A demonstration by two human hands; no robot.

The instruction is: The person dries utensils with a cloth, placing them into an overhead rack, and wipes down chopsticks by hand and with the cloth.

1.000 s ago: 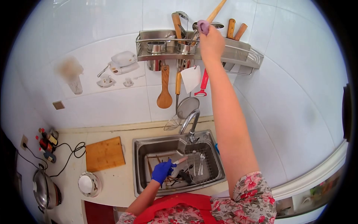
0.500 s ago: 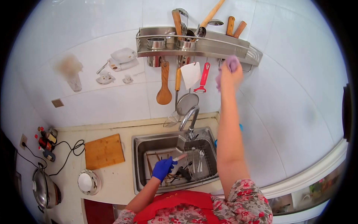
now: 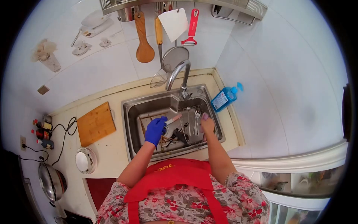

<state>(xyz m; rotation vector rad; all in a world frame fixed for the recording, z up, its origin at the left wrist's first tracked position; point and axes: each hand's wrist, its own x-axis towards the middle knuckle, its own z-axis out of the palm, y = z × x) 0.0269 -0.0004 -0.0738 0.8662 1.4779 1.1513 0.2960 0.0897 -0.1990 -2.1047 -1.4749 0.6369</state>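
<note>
My left hand [image 3: 154,131], in a blue glove, is closed over the left part of the steel sink [image 3: 130,123]. From its fingers a slim, pale pink and white piece [image 3: 173,119] points to the right; I cannot make out whether it is a blade or a handle. My bare right hand [image 3: 208,126] is closed around a crumpled purple cloth [image 3: 205,117], mostly hidden by the fingers. That hand is above the wire rack [image 3: 192,140] at the sink's right side, beside several metal spoons [image 3: 196,121]. Chopsticks and dark utensils [image 3: 181,134] lie in the basin.
The faucet [image 3: 181,74] arches over the sink's back. A blue soap bottle [image 3: 223,99] stands at the right. A cutting board [image 3: 96,125] and a bowl [image 3: 85,160] are on the left counter. A wooden spatula [image 3: 144,48] and red peeler [image 3: 192,28] hang from the shelf [image 3: 238,5].
My right hand has come down from the wall shelf to the sink's right side, with the purple cloth in it. The view has tilted downward. My left hand remains over the sink.
</note>
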